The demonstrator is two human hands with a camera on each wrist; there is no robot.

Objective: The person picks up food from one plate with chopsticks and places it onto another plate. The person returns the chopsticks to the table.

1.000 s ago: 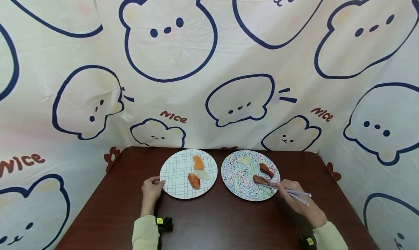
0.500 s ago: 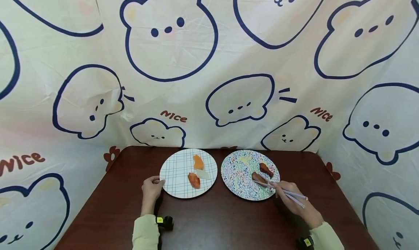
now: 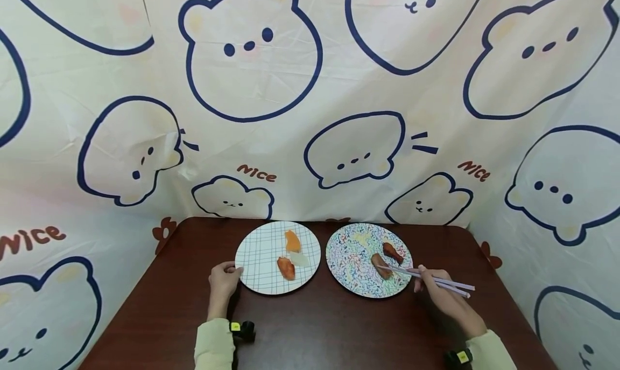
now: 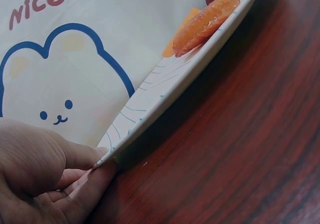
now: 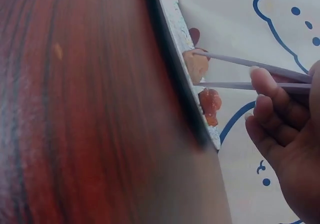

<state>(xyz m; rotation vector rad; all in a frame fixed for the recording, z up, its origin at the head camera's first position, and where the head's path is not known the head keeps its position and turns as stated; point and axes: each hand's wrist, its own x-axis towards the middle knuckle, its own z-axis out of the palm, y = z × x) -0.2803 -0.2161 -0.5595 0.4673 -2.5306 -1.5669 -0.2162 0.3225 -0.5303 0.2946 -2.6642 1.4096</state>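
Observation:
My left hand [image 3: 225,281] pinches the left rim of a white grid-patterned plate [image 3: 256,257], thumb on top and fingers beneath in the left wrist view. On that plate lie a reddish-orange piece of food like a chicken wing [image 3: 286,268], a pale translucent slice [image 3: 299,259] and an orange slice [image 3: 293,241]. My right hand [image 3: 443,295] holds a pair of pale purple chopsticks [image 3: 448,285]. Their tips are at a brown, sausage-shaped piece [image 3: 380,263] on the speckled plate [image 3: 349,262], one on either side of it in the right wrist view. Behind it lies a drumstick [image 3: 392,252].
Both plates stand side by side near the back edge of a dark brown wooden table [image 3: 310,332], a narrow gap between them. A cloth printed with bears [image 3: 349,90] hangs behind and at the sides.
The brown piece has shifted slightly left and turned more upright in the head view. My right hand moved a little left, then back right with the chopsticks. The left hand stays put.

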